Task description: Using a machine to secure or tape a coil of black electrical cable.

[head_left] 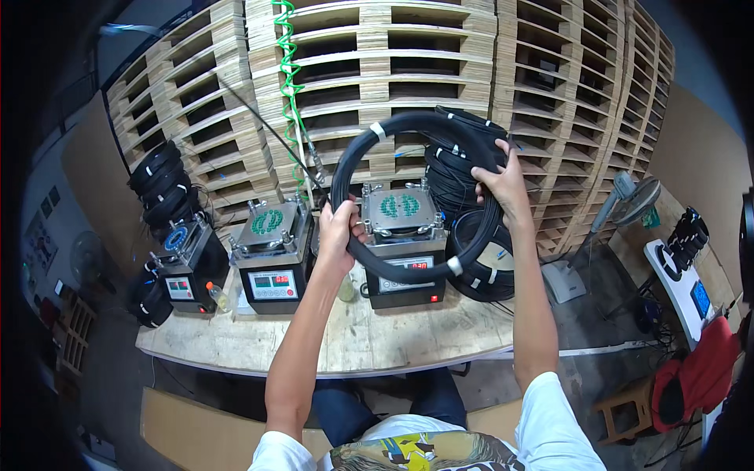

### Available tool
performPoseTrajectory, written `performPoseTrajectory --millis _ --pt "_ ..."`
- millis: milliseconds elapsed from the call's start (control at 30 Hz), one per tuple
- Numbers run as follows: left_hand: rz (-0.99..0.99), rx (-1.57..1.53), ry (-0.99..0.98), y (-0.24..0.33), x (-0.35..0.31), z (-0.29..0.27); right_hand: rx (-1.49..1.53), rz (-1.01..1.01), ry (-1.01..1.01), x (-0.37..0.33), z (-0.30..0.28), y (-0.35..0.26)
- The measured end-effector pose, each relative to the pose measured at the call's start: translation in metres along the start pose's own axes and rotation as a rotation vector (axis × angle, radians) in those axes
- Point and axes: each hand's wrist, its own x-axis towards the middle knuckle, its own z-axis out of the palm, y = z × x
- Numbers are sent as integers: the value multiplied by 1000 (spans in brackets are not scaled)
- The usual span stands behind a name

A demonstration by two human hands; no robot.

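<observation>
Head view: left hand (338, 233) and right hand (506, 187) — fingers (487, 177) clamped on opposite edges of black coil (404, 273), machine (402, 298) behind.

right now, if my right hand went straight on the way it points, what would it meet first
Beyond the held coil, your right hand would probably meet the piled black coils behind, though depth is unclear.

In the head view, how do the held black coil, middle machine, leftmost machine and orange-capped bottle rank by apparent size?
Largest to smallest:
Black coil
Middle machine
Leftmost machine
Orange-capped bottle
Nearness to the camera may enlarge the coil.
</observation>
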Motion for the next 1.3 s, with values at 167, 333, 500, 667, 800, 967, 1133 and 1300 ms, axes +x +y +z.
performPoseTrajectory --millis 167,333,500,667,800,967,1133,1300 --pt "-145 174 -45 -3 -6 -19 -241 -156 -127 -11 7 24" --pt "86 580 73 -10 -17 -30 -223 -69 -124 -43 16 59" --pt "497 1117 98 -30 -17 -51 -195 -35 -122 -63 22 78" --pt "391 1525 10 -24 -34 -37 -338 -242 -197 -74 22 108" --pt "628 1682 -61 -30 -35 -39 -297 -162 -258 -83 17 119" --pt "917 1796 -347 -21 -14 -49 -184 147 -331 -87 13 98" --pt "820 1858 -608 -2 9 -42 -50 170 -369 -77 7 110" --pt "936 1911 -650 30 14 -15 -1 179 -362 -65 2 96"
